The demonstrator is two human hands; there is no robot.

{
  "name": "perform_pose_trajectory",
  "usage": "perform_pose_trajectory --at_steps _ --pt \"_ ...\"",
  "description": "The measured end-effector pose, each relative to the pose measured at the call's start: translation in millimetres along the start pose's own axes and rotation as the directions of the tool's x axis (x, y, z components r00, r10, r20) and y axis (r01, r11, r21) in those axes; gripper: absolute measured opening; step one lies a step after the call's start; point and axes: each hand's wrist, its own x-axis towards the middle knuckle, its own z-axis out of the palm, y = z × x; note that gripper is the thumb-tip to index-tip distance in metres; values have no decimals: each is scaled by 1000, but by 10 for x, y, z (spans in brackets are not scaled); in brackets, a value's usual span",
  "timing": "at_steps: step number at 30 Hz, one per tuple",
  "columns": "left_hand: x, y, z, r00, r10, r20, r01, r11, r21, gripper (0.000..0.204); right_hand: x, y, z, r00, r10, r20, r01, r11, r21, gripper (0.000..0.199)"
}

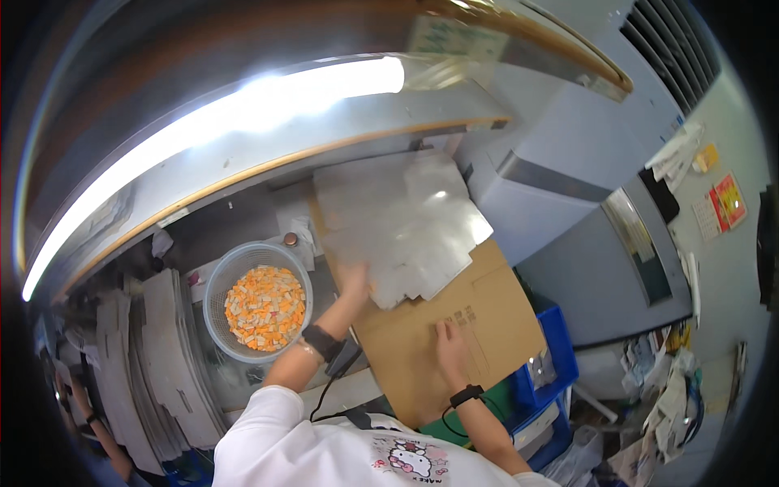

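Note:
My left hand [354, 281] rests on the near left edge of a stack of flat, silvery grey die-cut box blanks [402, 223] lying on a brown cardboard sheet [454, 325]. My right hand [449, 345] lies flat, palm down, on the bare cardboard just in front of the stack, fingers together, holding nothing. Both wrists wear black bands with cables. To the left of my left forearm stands a clear round basket [219, 280] filled with small orange and white pieces [266, 307].
Piles of flat grey blanks [166, 357] lean at the left. Blue bins [552, 365] stand at the right below the cardboard. A large grey machine [568, 162] rises at the right. Another person's arm [97, 430] shows at the lower left edge.

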Motion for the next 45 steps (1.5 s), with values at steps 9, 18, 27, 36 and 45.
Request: perform_pose_trajectory --at_steps 9,18,27,36,45 --pt "-1005 -69 -376 982 -189 23 189 954 -232 54 184 270 723 803 20 595 -576 281 768 28" --pt "-889 56 -359 999 -34 -27 40 960 277 52 223 240 1140 828 216 518 -558 421 715 20" --pt "-772 -31 -474 988 -114 -103 119 992 46 52 140 145 1134 855 28 518 -508 248 825 44" --pt "-1074 173 -293 998 42 51 -49 988 145 49 52 163 534 866 -68 496 -498 -25 867 75" --pt "-1356 516 -342 978 91 188 -128 971 200 44 506 77 629 972 29 235 -236 202 950 56"
